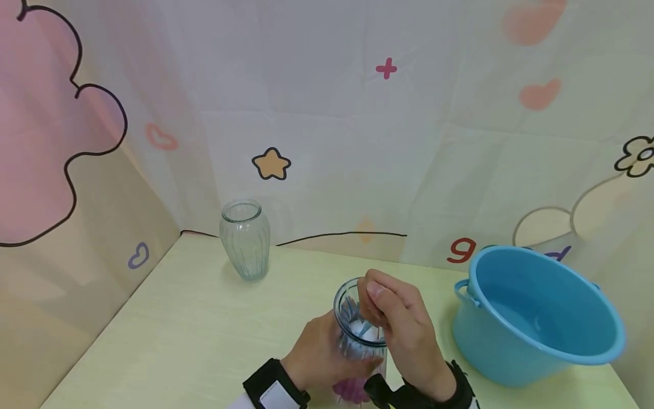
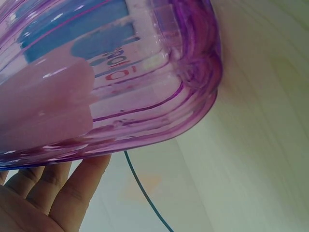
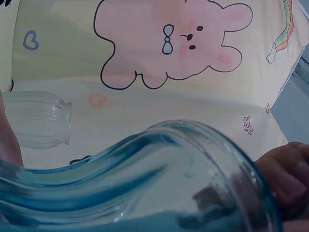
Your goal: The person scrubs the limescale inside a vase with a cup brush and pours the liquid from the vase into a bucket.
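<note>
A ribbed glass vase [image 1: 364,341], blue at the mouth and purple at the base, leans in my left hand [image 1: 327,352], which grips it round its side. In the left wrist view the vase's purple base [image 2: 198,63] shows close up, with fingers [image 2: 79,188] beneath it. My right hand [image 1: 403,324] is curled at the mouth, thumb pressed over the forefinger. Below those fingers, inside the glass, shows a slim light-blue piece [image 1: 365,328] with something white beside it; I cannot tell what kind of thing they hold. The right wrist view has the blue-tinted glass [image 3: 159,179] across its bottom.
A clear ribbed vase [image 1: 245,241] stands upright at the back left of the pale table [image 1: 168,318]. To the right is a blue bucket [image 1: 531,335] with its mouth tipped toward me. A printed cloth [image 1: 327,142] hangs behind the table.
</note>
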The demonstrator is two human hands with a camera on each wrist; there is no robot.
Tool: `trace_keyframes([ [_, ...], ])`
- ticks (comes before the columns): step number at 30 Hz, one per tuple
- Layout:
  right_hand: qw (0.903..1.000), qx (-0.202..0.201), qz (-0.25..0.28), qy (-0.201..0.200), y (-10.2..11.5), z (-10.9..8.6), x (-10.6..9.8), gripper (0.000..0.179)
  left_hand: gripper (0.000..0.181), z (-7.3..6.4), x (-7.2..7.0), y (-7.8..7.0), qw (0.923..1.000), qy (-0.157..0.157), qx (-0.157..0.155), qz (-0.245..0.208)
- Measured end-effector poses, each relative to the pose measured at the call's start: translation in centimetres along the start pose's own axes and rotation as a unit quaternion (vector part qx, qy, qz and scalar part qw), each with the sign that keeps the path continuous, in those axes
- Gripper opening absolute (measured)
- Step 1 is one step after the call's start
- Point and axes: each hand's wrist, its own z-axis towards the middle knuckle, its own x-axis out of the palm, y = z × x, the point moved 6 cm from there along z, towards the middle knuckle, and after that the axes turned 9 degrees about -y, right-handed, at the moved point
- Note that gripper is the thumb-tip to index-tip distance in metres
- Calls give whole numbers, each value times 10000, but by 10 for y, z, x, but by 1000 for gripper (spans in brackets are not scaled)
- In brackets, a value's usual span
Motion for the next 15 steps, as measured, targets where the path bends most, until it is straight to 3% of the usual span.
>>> trace_keyframes([
  [9,9978,11,-517,424,-2,-2,6,33,70,0,1,-2,9999,-26,135,-89],
  [15,9930,346,-983,553,-5,-2,7,34,68,0,0,-4,9997,-67,223,-63],
])
